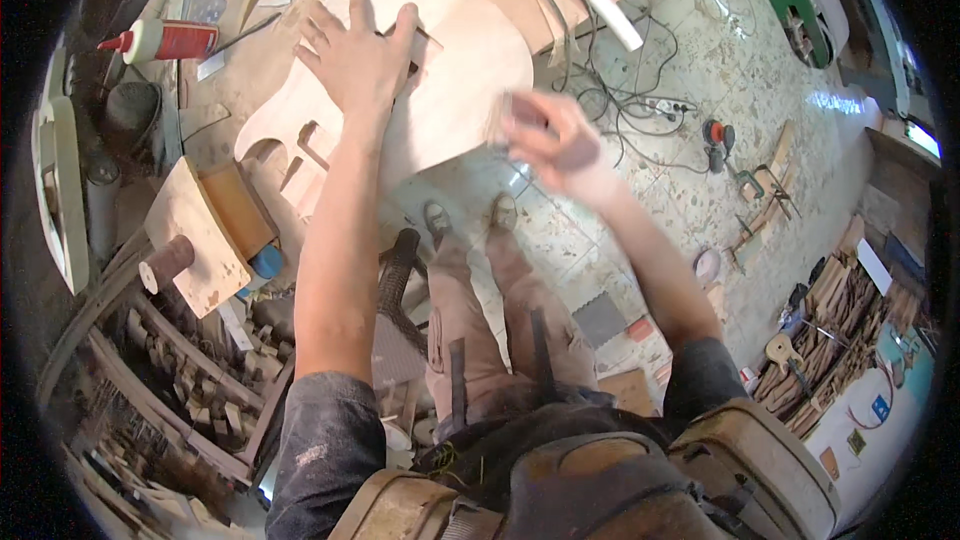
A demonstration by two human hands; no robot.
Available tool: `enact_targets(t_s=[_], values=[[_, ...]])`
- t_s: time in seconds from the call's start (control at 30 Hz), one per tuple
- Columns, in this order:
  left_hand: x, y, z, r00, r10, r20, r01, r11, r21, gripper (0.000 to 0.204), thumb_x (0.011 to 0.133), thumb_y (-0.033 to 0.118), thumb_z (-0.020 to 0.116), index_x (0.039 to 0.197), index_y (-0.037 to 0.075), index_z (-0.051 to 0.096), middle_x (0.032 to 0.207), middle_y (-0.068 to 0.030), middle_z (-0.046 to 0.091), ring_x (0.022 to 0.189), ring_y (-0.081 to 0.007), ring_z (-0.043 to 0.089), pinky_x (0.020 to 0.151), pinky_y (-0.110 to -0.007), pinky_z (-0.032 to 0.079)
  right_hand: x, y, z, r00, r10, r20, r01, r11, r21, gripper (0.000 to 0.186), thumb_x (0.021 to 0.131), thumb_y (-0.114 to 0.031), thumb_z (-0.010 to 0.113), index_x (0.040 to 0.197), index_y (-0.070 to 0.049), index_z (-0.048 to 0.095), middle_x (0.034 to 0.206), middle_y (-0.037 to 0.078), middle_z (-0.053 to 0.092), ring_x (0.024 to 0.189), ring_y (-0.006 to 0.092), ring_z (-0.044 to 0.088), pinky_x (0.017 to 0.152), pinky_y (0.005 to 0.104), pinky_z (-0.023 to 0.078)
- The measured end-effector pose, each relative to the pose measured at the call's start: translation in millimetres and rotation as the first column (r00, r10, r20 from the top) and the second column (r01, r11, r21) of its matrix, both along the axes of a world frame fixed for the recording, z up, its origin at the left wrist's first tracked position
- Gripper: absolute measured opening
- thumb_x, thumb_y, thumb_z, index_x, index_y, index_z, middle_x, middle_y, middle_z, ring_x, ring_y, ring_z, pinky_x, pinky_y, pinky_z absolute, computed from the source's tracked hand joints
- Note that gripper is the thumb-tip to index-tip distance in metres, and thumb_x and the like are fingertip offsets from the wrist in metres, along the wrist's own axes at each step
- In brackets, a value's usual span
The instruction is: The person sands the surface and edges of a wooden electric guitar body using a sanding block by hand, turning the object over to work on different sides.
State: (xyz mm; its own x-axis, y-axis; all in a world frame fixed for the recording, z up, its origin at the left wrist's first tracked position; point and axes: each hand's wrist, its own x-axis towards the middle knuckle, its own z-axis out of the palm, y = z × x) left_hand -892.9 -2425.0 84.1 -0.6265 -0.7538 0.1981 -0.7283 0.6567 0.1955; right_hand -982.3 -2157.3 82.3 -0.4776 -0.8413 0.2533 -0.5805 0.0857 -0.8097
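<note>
So the pale wooden guitar body (440,70) is lying flat on the table (230,80), sticking out over the table's near edge toward the person; its long axis runs from the rounded end at upper right down to the cut-out horns at lower left. The left hand (360,55) is spread flat on top of it, fingers splayed, pressing rather than gripping; the right hand (550,140) sits at the body's near right edge, fingers curled around what looks like a small sanding pad (520,115), though motion blur makes that hard to call. So the wood lies straight ahead of both hands, left hand planted mid-body, right hand at the rim; a glue bottle (165,40) lies well off to the left.
</note>
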Motion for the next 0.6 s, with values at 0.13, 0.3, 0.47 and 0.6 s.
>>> enact_targets(t_s=[0.13, 0.3, 0.47, 0.6], values=[[-10, 7, -2, 0.999, -0.018, -0.038, 0.018, 1.0, 0.006, 0.088, 0.091, 0.074, 0.048, 0.161, 0.02, 0.041, 0.163, -0.0344, 0.029, 0.154, -0.0501, 0.023, 0.125, -0.061, 0.012, -58, -24, -2, 0.953, -0.28, 0.115, 0.275, 0.96, 0.057, 0.035, 0.095, -0.024, 0.075, 0.123, -0.005, 0.07, 0.124, 0.015, 0.071, 0.116, 0.034, 0.066, 0.102, 0.0427, 0.051], [-1, 0, 1, 1.0, 0.011, -0.01, -0.011, 1.0, 0.001, 0.088, 0.091, 0.073, 0.048, 0.161, 0.02, 0.041, 0.163, -0.0339, 0.03, 0.153, -0.0499, 0.024, 0.125, -0.061, 0.012, 39, 19, 17, 0.942, -0.045, -0.331, 0.064, 0.997, 0.047, 0.036, 0.095, -0.026, 0.073, 0.128, -0.011, 0.071, 0.118, 0.017, 0.073, 0.106, 0.0343, 0.07, 0.096, 0.0401, 0.054], [-12, 4, -3, 0.997, -0.045, -0.065, 0.043, 0.999, -0.031, 0.088, 0.091, 0.073, 0.049, 0.16, 0.019, 0.042, 0.163, -0.0339, 0.03, 0.153, -0.0501, 0.025, 0.125, -0.061, 0.012, -45, -14, 9, 0.968, -0.25, 0.01, 0.249, 0.965, 0.08, 0.038, 0.094, -0.023, 0.073, 0.128, -0.006, 0.068, 0.122, 0.017, 0.072, 0.109, 0.0329, 0.069, 0.099, 0.0406, 0.052], [1, -1, -1, 0.999, 0.007, -0.035, -0.007, 1.0, -0.001, 0.087, 0.091, 0.071, 0.05, 0.16, 0.019, 0.043, 0.163, -0.0343, 0.03, 0.153, -0.0503, 0.025, 0.125, -0.062, 0.012, 10, 13, 8, 0.973, -0.061, -0.222, 0.102, 0.979, 0.177, 0.025, 0.098, -0.031, 0.068, 0.117, -0.018, 0.078, 0.141, 0.012, 0.06, 0.126, 0.0349, 0.059, 0.105, 0.0426, 0.049]])
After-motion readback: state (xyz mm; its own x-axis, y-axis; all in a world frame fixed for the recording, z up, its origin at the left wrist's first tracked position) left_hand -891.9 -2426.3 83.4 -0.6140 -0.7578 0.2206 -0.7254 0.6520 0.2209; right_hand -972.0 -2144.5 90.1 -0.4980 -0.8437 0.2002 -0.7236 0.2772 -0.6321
